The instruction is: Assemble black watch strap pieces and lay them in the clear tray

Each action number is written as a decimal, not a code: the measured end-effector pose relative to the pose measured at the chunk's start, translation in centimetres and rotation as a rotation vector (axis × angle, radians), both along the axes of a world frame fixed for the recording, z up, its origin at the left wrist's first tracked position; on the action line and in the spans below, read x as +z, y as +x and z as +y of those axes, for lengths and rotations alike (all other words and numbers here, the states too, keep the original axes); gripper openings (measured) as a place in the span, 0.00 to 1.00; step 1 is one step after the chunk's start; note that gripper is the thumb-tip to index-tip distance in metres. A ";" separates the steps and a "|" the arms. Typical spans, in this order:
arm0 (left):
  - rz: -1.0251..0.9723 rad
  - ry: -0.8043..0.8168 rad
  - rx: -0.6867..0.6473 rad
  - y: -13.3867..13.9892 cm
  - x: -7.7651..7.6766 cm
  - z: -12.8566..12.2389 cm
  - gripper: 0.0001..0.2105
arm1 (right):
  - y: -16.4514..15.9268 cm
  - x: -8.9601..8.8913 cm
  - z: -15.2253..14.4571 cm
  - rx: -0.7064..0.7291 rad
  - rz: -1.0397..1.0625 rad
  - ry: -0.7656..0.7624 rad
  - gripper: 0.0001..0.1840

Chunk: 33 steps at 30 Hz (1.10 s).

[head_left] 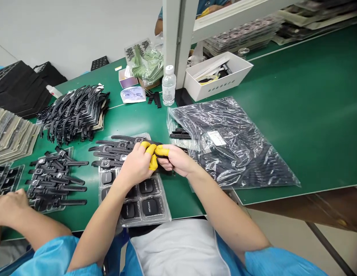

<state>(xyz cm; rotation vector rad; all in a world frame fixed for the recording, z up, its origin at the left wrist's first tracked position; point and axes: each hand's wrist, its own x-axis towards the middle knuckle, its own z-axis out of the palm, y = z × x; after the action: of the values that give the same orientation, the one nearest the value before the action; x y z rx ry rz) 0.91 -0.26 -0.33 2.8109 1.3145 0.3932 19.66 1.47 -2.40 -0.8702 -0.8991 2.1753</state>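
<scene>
White cloth covers the front of a person whose left hand and right hand meet, with yellow covers on some fingers. Right fingers pinch a small black piece, mostly hidden, by the right edge of a clear plastic tray; I can't tell if the left ones grip it too. Black rubber-strapped watches lie beside them, left of a big, shiny, see-through bag.

Black watches — green tabletop
</scene>
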 end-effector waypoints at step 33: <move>-0.182 0.064 0.003 -0.1 -0.3 0.3 0.19 | 0.3 0.5 0.4 0.007 0.101 0.026 0.10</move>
<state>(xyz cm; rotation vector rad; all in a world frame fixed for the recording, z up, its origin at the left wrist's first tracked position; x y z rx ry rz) 0.83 0.00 -0.61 2.7450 1.2901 0.6855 19.99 1.87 -1.91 -0.7388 -0.8794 2.1878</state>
